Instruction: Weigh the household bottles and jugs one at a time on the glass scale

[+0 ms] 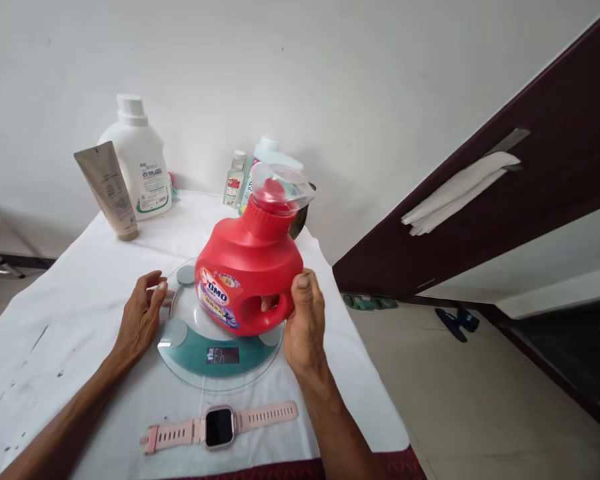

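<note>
My right hand is wrapped round the handle of a red OMO laundry detergent bottle. A clear cap covers the red spout on top. The bottle leans a little, above a round glass scale with a teal band; whether its base touches the glass I cannot tell. Lit figures show on the scale's display, too unclear to read. Beside the scale's left edge is my left hand, holding nothing, its fingers loosely bent and apart from the bottle. Nearer me lies a pink-strapped smartwatch.
A white detergent bottle and a beige squeeze tube stand at the back left. Near the wall are a small clear bottle and a pale blue bottle, partly hidden. White cloth covers the table. Slippers lie on the floor.
</note>
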Available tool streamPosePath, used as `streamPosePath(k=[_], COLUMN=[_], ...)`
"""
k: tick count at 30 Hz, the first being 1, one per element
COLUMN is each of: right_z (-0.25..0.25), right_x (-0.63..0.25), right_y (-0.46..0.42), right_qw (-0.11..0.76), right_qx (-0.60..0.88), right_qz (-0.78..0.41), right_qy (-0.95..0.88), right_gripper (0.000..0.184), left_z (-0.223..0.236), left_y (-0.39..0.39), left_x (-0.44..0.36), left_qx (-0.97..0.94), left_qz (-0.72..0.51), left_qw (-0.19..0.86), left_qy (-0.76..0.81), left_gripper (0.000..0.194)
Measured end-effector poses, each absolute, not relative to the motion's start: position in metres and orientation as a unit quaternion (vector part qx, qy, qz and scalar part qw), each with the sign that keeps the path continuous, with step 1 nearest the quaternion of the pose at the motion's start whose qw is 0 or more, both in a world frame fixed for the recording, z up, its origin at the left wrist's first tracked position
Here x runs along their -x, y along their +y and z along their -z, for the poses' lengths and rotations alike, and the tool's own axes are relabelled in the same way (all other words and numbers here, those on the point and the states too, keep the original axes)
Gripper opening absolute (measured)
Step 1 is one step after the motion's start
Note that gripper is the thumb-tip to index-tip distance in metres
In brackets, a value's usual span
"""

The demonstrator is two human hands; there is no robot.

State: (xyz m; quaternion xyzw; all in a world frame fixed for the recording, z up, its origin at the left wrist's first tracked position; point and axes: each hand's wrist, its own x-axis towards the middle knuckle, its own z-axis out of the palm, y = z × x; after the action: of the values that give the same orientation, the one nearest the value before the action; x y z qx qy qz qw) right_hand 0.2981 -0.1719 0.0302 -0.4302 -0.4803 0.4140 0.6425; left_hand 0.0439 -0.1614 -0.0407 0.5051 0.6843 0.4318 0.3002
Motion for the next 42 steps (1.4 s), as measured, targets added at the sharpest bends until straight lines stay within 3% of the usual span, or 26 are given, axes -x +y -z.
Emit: streamPosePath(k=[8, 14, 20, 28, 42], right_z=[-0.022, -0.019, -0.050, -0.055, 0.001], right_x=[-0.301, -0.303, -0.323, -0.378, -0.394], right_y=[-0.168, -0.156, -0.130, -0.070, -0.026], right_qw=[0.596, 0.642, 0.727, 0.766, 0.755], right_qx=[0.419, 0.423, 0.426, 0.459, 0.507], right_qz=[-0.455, -0.434, -0.349, -0.200, -0.227], right_qy=[-0.512, -0.469, -0.411, -0.402, -0.349], right_gripper=[0.059, 0.067, 0.078, 0.074, 0.070], left_z=[0.044, 0.046, 0.051, 0.051, 0.055], left_y=[-0.159, -0.160, -0.160, -0.160, -0.159], left_x=[-0.045, -0.047, -0.048, -0.050, -0.052], left_qx=[-0.509, -0.512, -0.515, -0.509, -0.501], left_qz=[-0.443, -0.435, -0.424, -0.414, -0.412], left_qw=[0.286, 0.288, 0.282, 0.292, 0.272], left_qy=[0.681, 0.683, 0.689, 0.696, 0.711], left_gripper=[0.073, 0.074, 0.074, 0.081, 0.073])
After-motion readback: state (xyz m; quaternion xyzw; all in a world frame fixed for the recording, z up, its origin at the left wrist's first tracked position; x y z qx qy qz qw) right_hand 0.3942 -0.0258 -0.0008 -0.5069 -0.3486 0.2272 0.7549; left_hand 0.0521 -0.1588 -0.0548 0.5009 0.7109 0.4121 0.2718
